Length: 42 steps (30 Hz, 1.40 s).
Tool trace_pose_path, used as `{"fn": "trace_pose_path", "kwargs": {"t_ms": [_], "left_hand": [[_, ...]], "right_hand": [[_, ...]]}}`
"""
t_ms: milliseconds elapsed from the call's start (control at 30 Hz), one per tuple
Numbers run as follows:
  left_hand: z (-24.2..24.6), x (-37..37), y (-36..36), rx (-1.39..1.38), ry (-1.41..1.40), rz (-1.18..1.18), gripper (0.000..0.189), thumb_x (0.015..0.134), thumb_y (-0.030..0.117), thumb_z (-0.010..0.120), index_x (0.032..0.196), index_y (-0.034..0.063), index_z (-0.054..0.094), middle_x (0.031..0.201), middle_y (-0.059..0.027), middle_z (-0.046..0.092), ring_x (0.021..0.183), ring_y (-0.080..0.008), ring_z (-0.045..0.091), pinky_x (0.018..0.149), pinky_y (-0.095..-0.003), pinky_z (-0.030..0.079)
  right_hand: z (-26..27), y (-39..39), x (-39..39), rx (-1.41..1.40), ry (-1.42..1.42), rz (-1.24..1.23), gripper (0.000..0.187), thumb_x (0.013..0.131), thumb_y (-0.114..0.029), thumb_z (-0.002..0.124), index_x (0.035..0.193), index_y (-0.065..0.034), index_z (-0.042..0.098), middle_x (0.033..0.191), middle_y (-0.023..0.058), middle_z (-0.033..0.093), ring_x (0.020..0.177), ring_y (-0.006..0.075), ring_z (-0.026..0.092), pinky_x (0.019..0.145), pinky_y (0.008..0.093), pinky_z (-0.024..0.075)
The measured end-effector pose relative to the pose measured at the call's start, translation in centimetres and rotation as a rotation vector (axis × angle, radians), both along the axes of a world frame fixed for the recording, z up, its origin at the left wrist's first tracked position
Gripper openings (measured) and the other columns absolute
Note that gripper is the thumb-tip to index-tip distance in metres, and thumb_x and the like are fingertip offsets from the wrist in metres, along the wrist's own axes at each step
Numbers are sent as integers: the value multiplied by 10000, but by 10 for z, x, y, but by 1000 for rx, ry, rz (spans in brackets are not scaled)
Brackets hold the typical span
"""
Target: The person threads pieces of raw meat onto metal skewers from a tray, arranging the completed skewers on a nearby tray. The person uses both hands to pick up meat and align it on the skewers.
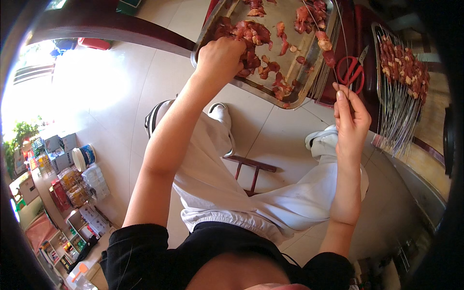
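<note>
My right hand (351, 116) pinches the lower end of a thin metal skewer (336, 77) between thumb and fingers. Pieces of raw meat (323, 40) are threaded along that skewer, which slants up over the tray's right rim. A second bare skewer (347, 47) also runs down to these fingers. My left hand (222, 54) is curled into a pile of raw meat (255, 32) at the left of the metal tray (268, 95). Its fingertips are hidden, so whether they grasp a piece does not show. Loose meat chunks (282, 87) lie about the tray.
Red-handled scissors (349, 74) lie right of the tray, beside a bundle of bare skewers (322, 78). Farther right, a second tray (377, 54) holds many loaded meat skewers (404, 69). A dark red wooden beam (145, 30) crosses at upper left. Packaged goods (74, 185) stand on the left.
</note>
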State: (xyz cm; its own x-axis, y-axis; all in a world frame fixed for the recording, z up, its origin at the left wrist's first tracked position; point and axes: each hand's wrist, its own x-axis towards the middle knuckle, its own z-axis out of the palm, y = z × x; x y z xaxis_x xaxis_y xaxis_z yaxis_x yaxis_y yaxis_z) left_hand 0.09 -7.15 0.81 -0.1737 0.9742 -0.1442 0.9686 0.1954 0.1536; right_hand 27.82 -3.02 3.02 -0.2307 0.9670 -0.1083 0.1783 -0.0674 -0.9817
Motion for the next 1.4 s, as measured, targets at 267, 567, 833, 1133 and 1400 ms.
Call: {"fn": "trace_pose_path", "kwargs": {"t_ms": [267, 567, 833, 1133, 1400], "left_hand": [[5, -40, 11, 135, -1186, 244, 285, 855, 26, 516, 1115, -36, 615, 995, -105, 660, 927, -185, 649, 799, -289, 538], [16, -20, 27, 288, -1940, 224, 268, 901, -5, 535, 1166, -29, 509, 1031, -126, 633, 938, -224, 635, 828, -338, 554], [8, -20, 39, 410, -2073, 127, 327, 872, -99, 529, 1186, -13, 508, 984, -70, 612, 938, -182, 609, 767, -303, 524], [11, 17, 38, 497, -1986, 413, 229, 920, -57, 491, 1132, 13, 539, 983, -71, 636, 884, -192, 644, 779, -306, 541], [23, 27, 34, 542, -1878, 366, 162, 902, 4, 525, 1059, -25, 548, 1006, -123, 661, 877, -214, 669, 770, -354, 545]], "right_hand": [[-3, 2, 1, -42, 10, 20, 218, 934, -126, 579, 1082, 16, 651, 680, -62, 494, 575, -4, 381, 484, 156, 265], [-6, -10, -5, 48, -62, 155, 207, 923, -104, 593, 1062, 37, 656, 722, -43, 566, 574, 11, 413, 504, 169, 326], [-12, -19, -6, 91, -129, 226, 204, 930, -122, 591, 1061, 17, 665, 737, -33, 592, 570, 19, 423, 511, 179, 356], [-13, -24, -13, 96, -130, 178, 202, 940, -121, 576, 1057, 20, 663, 731, -36, 577, 571, 19, 409, 507, 178, 337], [-11, -22, -14, 69, -71, 147, 203, 941, -112, 573, 1066, 24, 656, 723, -42, 558, 581, 15, 400, 523, 171, 331]]}}
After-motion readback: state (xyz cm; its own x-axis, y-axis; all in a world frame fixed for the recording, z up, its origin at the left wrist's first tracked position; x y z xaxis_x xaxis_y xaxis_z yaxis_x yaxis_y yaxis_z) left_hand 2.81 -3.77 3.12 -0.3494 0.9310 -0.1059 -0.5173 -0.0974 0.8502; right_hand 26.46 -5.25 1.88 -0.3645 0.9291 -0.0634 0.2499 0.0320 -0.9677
